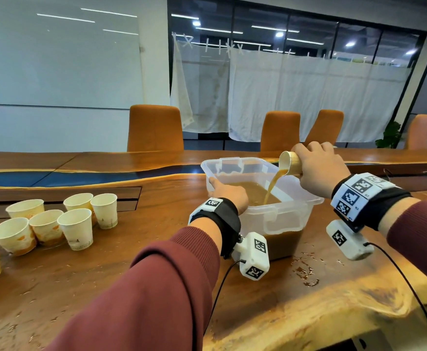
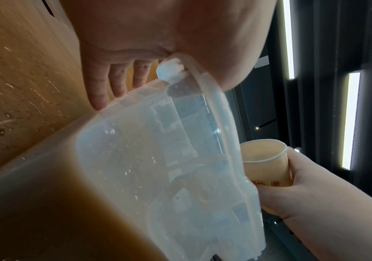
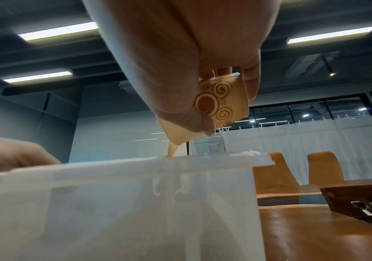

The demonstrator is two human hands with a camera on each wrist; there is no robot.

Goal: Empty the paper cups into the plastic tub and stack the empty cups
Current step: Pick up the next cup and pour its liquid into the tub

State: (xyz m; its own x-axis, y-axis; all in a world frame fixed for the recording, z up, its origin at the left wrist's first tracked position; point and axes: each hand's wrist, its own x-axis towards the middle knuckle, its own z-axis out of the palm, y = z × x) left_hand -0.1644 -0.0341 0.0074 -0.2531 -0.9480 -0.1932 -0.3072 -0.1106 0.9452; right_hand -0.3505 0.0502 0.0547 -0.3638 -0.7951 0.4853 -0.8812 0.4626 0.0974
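Observation:
A clear plastic tub (image 1: 278,210) with brown liquid in it stands on the wooden table. My right hand (image 1: 308,162) grips a paper cup (image 1: 289,163) tipped on its side over the tub's far right part. A brown stream (image 1: 270,190) runs from the cup into the tub. In the right wrist view the right hand's fingers (image 3: 251,84) wrap the swirl-printed cup (image 3: 223,100) above the tub rim (image 3: 136,164). My left hand (image 1: 224,191) holds the tub's left rim, with its fingers (image 2: 98,91) down the outer wall (image 2: 158,159). Several stained cups (image 1: 75,229) stand unstacked at the left.
Brown drops and a small puddle (image 1: 306,273) lie on the table right of the tub. A recessed panel (image 1: 123,196) sits behind the loose cups. Orange chairs (image 1: 155,127) line the far side. The table's front edge (image 1: 359,317) runs close at the right.

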